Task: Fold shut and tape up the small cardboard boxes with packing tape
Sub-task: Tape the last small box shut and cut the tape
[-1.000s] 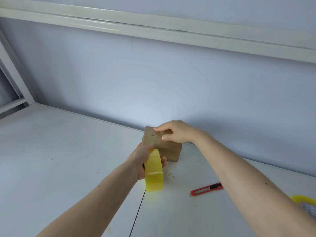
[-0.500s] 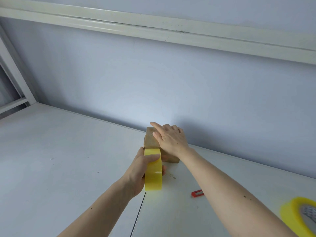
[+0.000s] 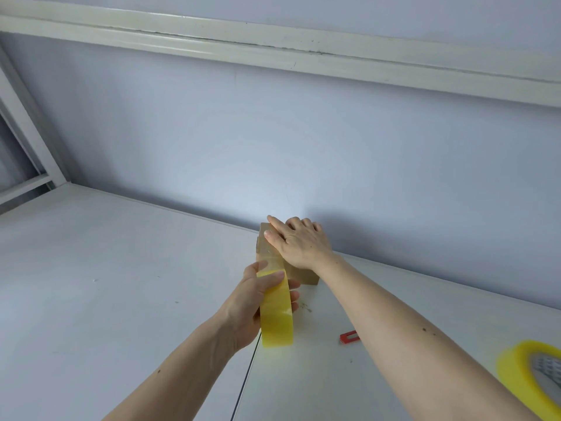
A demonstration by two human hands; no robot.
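Observation:
A small brown cardboard box (image 3: 305, 274) stands closed on the white table near the wall. My right hand (image 3: 299, 243) lies flat on the box's top, fingers straight, pressing down. A strip of clear tape (image 3: 271, 256) runs from the top of the box towards me to a yellow roll of packing tape (image 3: 277, 312). My left hand (image 3: 250, 302) grips that roll upright just in front of the box, thumb over its top edge. Most of the box is hidden under my right hand.
A red box cutter (image 3: 349, 336) lies on the white table (image 3: 106, 284), partly hidden behind my right forearm. A second yellow tape roll (image 3: 528, 375) sits at the right edge. The wall rises directly behind the box. A table seam (image 3: 243, 387) runs towards me.
My right hand turned from gripping the box's far edge to lying flat along its top. My left hand drew the tape roll slightly back towards me, stretching out tape.

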